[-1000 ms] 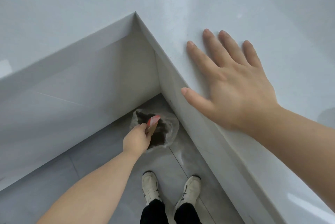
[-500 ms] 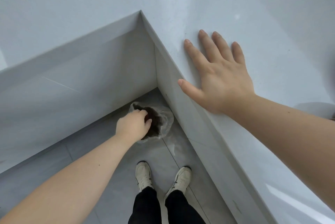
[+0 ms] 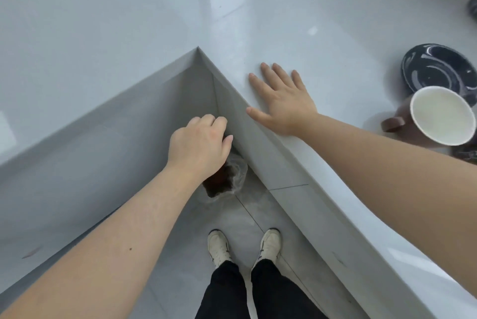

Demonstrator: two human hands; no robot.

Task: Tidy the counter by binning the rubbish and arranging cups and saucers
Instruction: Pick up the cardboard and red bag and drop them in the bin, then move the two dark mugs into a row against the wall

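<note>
My left hand (image 3: pixel 198 146), loosely curled, holds nothing above the plastic-lined bin (image 3: pixel 227 179); my right hand (image 3: pixel 281 104) lies flat and spread on the glossy white counter (image 3: pixel 335 35).

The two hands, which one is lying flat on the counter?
The right hand, fingers spread, palm down on the counter near its inner corner. The left hand is loosely curled, off the counter, above the bin on the floor.

Bare forearms, black trousers (image 3: pixel 247 293) and off-white trainers (image 3: pixel 219 247) with dark side stripes.
</note>
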